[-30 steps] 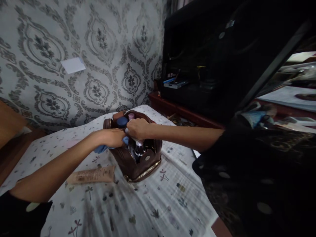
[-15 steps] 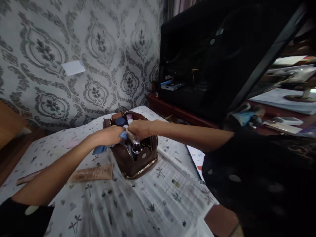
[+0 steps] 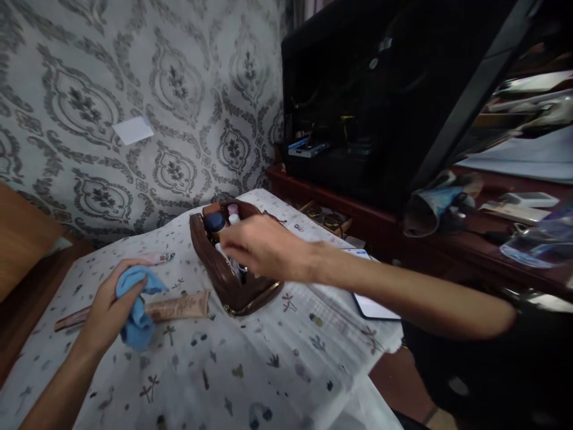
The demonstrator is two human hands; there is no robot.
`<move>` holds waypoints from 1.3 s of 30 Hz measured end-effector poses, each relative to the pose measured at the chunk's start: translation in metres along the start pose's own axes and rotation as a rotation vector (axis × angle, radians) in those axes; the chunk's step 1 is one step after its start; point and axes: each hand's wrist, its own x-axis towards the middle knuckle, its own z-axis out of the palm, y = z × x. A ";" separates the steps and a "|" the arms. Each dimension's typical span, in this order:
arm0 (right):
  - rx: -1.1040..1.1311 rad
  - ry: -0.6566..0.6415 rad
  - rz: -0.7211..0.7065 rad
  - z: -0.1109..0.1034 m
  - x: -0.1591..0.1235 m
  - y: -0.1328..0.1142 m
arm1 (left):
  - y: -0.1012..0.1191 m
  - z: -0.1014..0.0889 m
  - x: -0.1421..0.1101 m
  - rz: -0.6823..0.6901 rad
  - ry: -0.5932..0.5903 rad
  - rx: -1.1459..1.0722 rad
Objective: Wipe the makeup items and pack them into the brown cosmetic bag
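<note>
My left hand is closed on a crumpled blue cloth, over the patterned white sheet. Just beyond it lies a beige squeeze tube, partly covered by the cloth. A brown zip bag stands unzipped, with a navy-capped container, a white-capped bottle and a pink cap in its mouth. Over the bag's opening is my right hand, fingers curled inward and slightly blurred. What the right fingers hold, if anything, is hidden.
A slim pinkish tube and a small pink item lie on the sheet. At right, a phone rests near the sheet's edge. A large black screen stands on a red-brown cabinet cluttered with papers.
My left hand has drawn back from the bag toward the lower left, carrying the blue cloth. My right hand stays at the bag, now covering more of its right side.
</note>
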 end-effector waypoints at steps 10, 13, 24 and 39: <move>0.228 -0.355 -0.291 0.122 -0.027 -0.049 | -0.065 0.044 -0.038 -0.189 0.227 -0.099; 0.272 -0.345 -0.241 0.148 -0.006 -0.060 | -0.081 0.056 -0.035 -0.237 0.356 -0.145; 0.017 0.101 -0.007 0.225 0.040 -0.066 | -0.095 0.052 0.041 -0.177 0.127 0.424; 0.073 0.090 0.068 0.234 0.037 -0.060 | -0.078 0.087 0.114 0.051 -0.092 0.645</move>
